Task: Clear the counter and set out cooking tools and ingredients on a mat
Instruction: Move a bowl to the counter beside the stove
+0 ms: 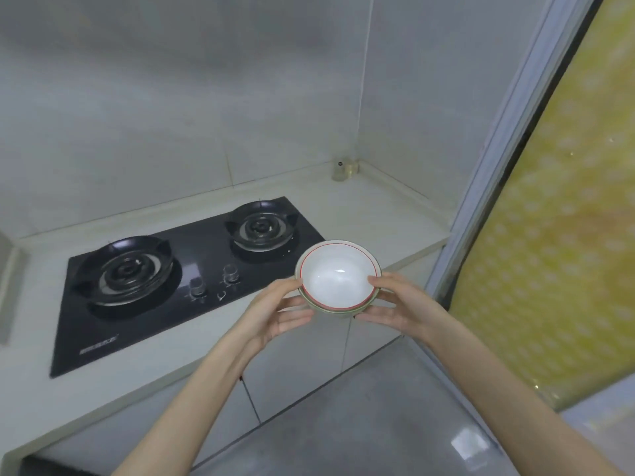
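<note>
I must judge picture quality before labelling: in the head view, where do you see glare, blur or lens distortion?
All in the head view: a small glare spot inside the white bowl that the left hand and right hand hold; a bright reflection on the floor, lower right; the door frame bows from wide-angle distortion; the upper wall looks soft; light is even, shadows faint.
</note>
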`<state>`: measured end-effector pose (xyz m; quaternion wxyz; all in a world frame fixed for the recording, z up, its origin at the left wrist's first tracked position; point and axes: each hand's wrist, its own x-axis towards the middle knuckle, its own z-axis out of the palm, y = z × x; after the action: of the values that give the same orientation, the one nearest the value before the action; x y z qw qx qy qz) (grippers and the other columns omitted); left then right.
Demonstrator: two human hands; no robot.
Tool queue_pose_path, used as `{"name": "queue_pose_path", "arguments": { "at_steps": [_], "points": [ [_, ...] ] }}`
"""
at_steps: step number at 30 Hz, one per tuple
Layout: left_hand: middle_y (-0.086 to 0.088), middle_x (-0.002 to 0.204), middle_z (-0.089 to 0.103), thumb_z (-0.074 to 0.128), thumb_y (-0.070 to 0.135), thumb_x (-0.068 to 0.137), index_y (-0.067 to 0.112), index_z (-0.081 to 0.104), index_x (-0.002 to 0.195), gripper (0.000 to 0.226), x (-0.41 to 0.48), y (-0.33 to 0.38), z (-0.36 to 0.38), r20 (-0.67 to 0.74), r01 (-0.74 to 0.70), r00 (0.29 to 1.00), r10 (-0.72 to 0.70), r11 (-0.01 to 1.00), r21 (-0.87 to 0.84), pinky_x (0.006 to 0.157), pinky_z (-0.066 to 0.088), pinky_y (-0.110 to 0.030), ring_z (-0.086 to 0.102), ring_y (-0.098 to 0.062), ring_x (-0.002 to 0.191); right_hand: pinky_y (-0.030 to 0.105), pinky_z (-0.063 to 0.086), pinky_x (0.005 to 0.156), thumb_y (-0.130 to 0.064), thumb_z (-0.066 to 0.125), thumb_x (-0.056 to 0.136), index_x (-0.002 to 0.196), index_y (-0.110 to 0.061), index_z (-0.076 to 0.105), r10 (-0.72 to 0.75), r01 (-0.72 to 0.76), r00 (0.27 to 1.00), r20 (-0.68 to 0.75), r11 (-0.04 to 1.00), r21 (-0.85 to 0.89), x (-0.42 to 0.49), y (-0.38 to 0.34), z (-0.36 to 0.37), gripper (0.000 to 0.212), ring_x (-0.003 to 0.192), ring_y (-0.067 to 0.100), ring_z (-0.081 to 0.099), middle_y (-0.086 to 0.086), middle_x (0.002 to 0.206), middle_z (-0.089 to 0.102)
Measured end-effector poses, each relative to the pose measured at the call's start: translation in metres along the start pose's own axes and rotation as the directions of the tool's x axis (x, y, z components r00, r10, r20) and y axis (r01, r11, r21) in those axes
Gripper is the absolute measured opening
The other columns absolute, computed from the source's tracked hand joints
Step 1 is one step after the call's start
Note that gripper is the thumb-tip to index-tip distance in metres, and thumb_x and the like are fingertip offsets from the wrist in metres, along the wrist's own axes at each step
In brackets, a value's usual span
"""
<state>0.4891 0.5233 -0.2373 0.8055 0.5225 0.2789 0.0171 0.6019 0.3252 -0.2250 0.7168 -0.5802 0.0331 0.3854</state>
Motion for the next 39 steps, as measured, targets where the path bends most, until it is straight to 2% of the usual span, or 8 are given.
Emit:
{"name": "queue_pose_path", "arguments": {
  "at_steps": [3, 6, 13, 20, 27, 32, 36, 39],
  "points": [
    [-0.013, 0.094, 0.070, 0.063, 0.024, 0.088, 0.012, 0.063, 0.109, 0.024, 0.048, 0.013, 0.022, 0.001, 0.011, 1.000, -0.011, 1.000, 0.009, 0.070, 0.060, -0.034, 0.071, -0.031, 0.082, 0.051, 0.058, 0.077, -0.009, 0.066, 0.086, 0.108, -0.007, 0.054, -0.005, 0.005, 1.000, 0.007, 1.000, 0.002, 0.039, -0.031, -0.020, 0.026, 0.083, 0.037, 0.071, 0.017, 0.107, 0.060],
    [-0.010, 0.091, 0.069, 0.063, 0.023, 0.088, 0.013, 0.063, 0.108, 0.023, 0.091, 0.023, 0.038, 0.011, 0.022, 1.000, -0.022, 1.000, 0.020, 0.067, 0.060, -0.033, 0.071, -0.028, 0.079, 0.049, 0.059, 0.075, -0.009, 0.067, 0.085, 0.109, -0.005, 0.054, 0.000, 0.000, 1.000, -0.005, 1.000, 0.001, 0.078, -0.053, -0.036, 0.027, 0.078, 0.033, 0.072, 0.017, 0.108, 0.061],
    [-0.013, 0.099, 0.067, 0.061, 0.024, 0.090, 0.014, 0.062, 0.109, 0.021, 0.215, 0.042, 0.059, 0.024, 0.083, 0.996, -0.084, 0.996, 0.039, 0.062, 0.059, -0.030, 0.071, -0.026, 0.080, 0.046, 0.060, 0.070, -0.005, 0.068, 0.084, 0.111, -0.003, 0.056, 0.058, -0.057, 0.996, -0.066, 0.998, 0.009, 0.186, -0.100, -0.066, 0.030, 0.082, 0.039, 0.070, 0.020, 0.108, 0.061],
    [-0.013, 0.109, 0.066, 0.065, 0.022, 0.087, 0.017, 0.060, 0.115, 0.028, 0.331, 0.062, 0.077, 0.043, 0.174, 0.983, -0.176, 0.984, 0.047, 0.070, 0.060, -0.032, 0.072, -0.025, 0.081, 0.048, 0.060, 0.066, -0.001, 0.061, 0.087, 0.105, -0.003, 0.054, 0.108, -0.106, 0.987, -0.123, 0.994, 0.022, 0.290, -0.139, -0.090, 0.020, 0.080, 0.040, 0.066, 0.021, 0.107, 0.057],
    [-0.016, 0.126, 0.058, 0.058, 0.017, 0.093, 0.014, 0.055, 0.126, 0.034, 0.429, 0.078, 0.109, 0.048, 0.225, 0.973, -0.225, 0.974, 0.011, 0.071, 0.060, -0.033, 0.068, -0.030, 0.091, 0.041, 0.061, 0.065, 0.002, 0.055, 0.089, 0.116, -0.001, 0.054, 0.065, -0.072, 0.985, -0.162, 0.997, -0.036, 0.381, -0.174, -0.120, 0.027, 0.077, 0.037, 0.066, 0.018, 0.108, 0.057],
    [-0.007, 0.120, 0.055, 0.055, 0.018, 0.095, 0.012, 0.051, 0.127, 0.033, 0.492, 0.086, 0.130, 0.015, 0.242, 0.970, -0.241, 0.970, -0.034, 0.069, 0.059, -0.032, 0.065, -0.030, 0.088, 0.039, 0.059, 0.065, 0.002, 0.051, 0.089, 0.102, -0.006, 0.060, 0.054, -0.064, 0.990, -0.132, 0.995, -0.072, 0.445, -0.201, -0.144, 0.017, 0.068, 0.028, 0.070, 0.012, 0.099, 0.063],
    [-0.002, 0.126, 0.049, 0.055, 0.019, 0.095, 0.014, 0.047, 0.132, 0.038, 0.539, 0.090, 0.143, -0.034, 0.238, 0.970, -0.241, 0.969, -0.065, 0.074, 0.058, -0.034, 0.061, -0.035, 0.100, 0.044, 0.059, 0.071, 0.003, 0.051, 0.089, 0.109, -0.004, 0.060, 0.061, -0.071, 0.993, -0.101, 0.993, -0.094, 0.498, -0.221, -0.157, 0.023, 0.073, 0.023, 0.068, 0.011, 0.104, 0.061],
    [0.003, 0.118, 0.052, 0.054, 0.019, 0.095, 0.018, 0.055, 0.121, 0.026, 0.572, 0.092, 0.152, -0.060, 0.226, 0.971, -0.232, 0.969, -0.105, 0.084, 0.054, -0.037, 0.062, -0.035, 0.099, 0.039, 0.058, 0.064, 0.003, 0.051, 0.089, 0.115, -0.003, 0.059, 0.090, -0.101, 0.991, -0.095, 0.988, -0.117, 0.540, -0.236, -0.166, 0.028, 0.077, 0.020, 0.066, 0.013, 0.109, 0.059]
  ]
}}
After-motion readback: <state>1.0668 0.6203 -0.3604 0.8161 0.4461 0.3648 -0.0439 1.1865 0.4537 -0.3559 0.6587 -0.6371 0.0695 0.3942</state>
